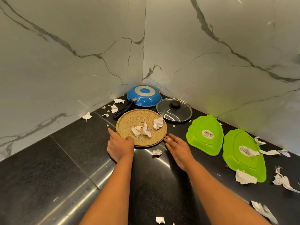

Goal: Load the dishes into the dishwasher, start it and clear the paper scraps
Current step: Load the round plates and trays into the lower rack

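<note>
A round brown plate (129, 120) sits on the black tabletop (65, 159), near the corner where two marble walls (81, 46) meet. Torn paper scraps (146, 130) lie on it. The left hand (120, 145) holds the plate's near edge, with the thumb on top of the rim. The right hand (178, 148) is flat, its fingers (168, 141) straight, and the tips are just beside the rim on the other side. Behind the plate is a blue pan (143, 95) turned upside down, its black handle right by the plate's far edge. A glass lid (174, 110) lies next to the pan. Two green dishes (205, 135) lie upside down to the right. More scraps are all over the tabletop, and one is between the two hands.
</note>
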